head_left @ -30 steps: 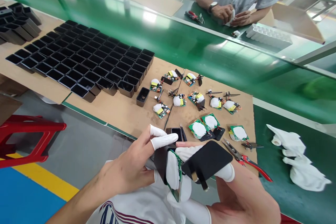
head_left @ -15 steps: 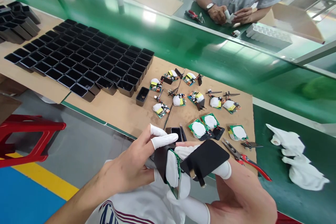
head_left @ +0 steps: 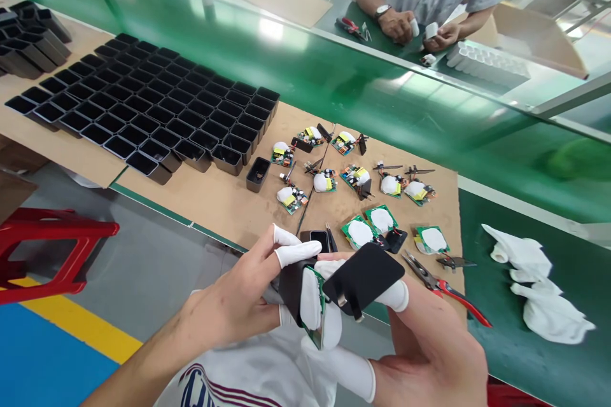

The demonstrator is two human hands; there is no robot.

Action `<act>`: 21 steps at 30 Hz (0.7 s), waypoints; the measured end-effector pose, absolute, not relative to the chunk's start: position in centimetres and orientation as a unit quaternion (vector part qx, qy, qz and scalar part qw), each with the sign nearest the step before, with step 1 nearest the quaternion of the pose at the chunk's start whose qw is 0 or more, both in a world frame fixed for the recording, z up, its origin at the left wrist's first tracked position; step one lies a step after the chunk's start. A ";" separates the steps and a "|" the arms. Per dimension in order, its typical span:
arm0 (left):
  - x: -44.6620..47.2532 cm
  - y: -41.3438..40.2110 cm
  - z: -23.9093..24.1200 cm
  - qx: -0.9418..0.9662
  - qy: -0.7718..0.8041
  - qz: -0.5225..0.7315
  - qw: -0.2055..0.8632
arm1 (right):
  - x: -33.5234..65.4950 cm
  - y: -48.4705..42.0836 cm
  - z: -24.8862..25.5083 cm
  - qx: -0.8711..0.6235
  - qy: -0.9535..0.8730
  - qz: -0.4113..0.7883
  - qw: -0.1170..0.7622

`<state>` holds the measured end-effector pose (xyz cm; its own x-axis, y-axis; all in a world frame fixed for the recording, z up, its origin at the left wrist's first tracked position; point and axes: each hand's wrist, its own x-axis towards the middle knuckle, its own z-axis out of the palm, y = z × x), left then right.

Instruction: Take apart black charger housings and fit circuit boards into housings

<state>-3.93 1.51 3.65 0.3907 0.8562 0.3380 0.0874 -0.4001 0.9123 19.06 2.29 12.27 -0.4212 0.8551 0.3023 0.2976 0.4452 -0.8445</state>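
My left hand, with white finger cots, grips a black plastic housing that has a green circuit board with a white pad partly inside it. My right hand pinches a black plug cover with metal prongs just right of the board, touching it. Both hands are held above the near edge of the cardboard sheet. Several loose circuit boards lie on that sheet beyond my hands.
Rows of empty black housings fill the left of the sheet; one single housing stands apart. Red-handled pliers and white gloves lie at right. A red stool stands below left. Across the green conveyor, another person's hands hold small white parts.
My right hand has tilted the plug cover and drawn it a little left and up, closer to the board. The person opposite has moved their hands apart.
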 end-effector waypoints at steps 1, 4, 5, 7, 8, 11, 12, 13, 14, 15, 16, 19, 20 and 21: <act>-3.9 1.5 3.7 0.711 0.332 0.442 0.435 | 19.1 2.3 12.2 -0.379 -0.760 0.366 0.380; -3.9 1.6 4.0 0.708 0.331 0.446 0.436 | 19.1 2.3 12.2 -0.383 -0.759 0.366 0.378; -3.9 1.7 4.1 0.708 0.331 0.447 0.436 | 19.1 2.3 12.2 -0.385 -0.758 0.365 0.380; -4.0 1.7 4.2 0.707 0.332 0.446 0.438 | 19.0 2.4 12.3 -0.384 -0.759 0.362 0.382; -4.0 1.8 4.2 0.707 0.332 0.445 0.438 | 19.0 2.5 12.3 -0.382 -0.760 0.360 0.383; -4.0 1.8 4.2 0.708 0.329 0.447 0.437 | 19.0 2.5 12.3 -0.382 -0.763 0.355 0.382; -4.0 1.8 4.2 0.708 0.329 0.446 0.438 | 19.0 2.5 12.2 -0.383 -0.763 0.354 0.381; -4.0 1.7 4.1 0.707 0.329 0.447 0.438 | 19.0 2.5 12.1 -0.383 -0.763 0.354 0.381; -4.0 1.7 4.1 0.706 0.329 0.448 0.439 | 19.0 2.5 12.1 -0.383 -0.763 0.354 0.381; -4.0 1.7 4.1 0.705 0.331 0.447 0.441 | 19.1 2.5 12.0 -0.383 -0.764 0.353 0.381; -4.0 1.7 4.1 0.704 0.332 0.445 0.442 | 19.1 2.5 12.0 -0.382 -0.765 0.352 0.381; -4.0 1.7 4.1 0.706 0.332 0.444 0.441 | 19.2 2.5 11.9 -0.384 -0.766 0.348 0.380; -4.0 1.7 4.2 0.706 0.332 0.443 0.442 | 19.3 2.6 11.9 -0.383 -0.766 0.349 0.381; -4.0 1.7 4.2 0.705 0.332 0.445 0.441 | 19.3 2.6 11.9 -0.379 -0.766 0.351 0.383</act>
<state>-3.98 1.74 4.19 0.3843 0.8603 0.3351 0.0751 -0.3909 0.9174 19.25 2.63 11.91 -0.4197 0.8494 0.3200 0.3110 0.4658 -0.8284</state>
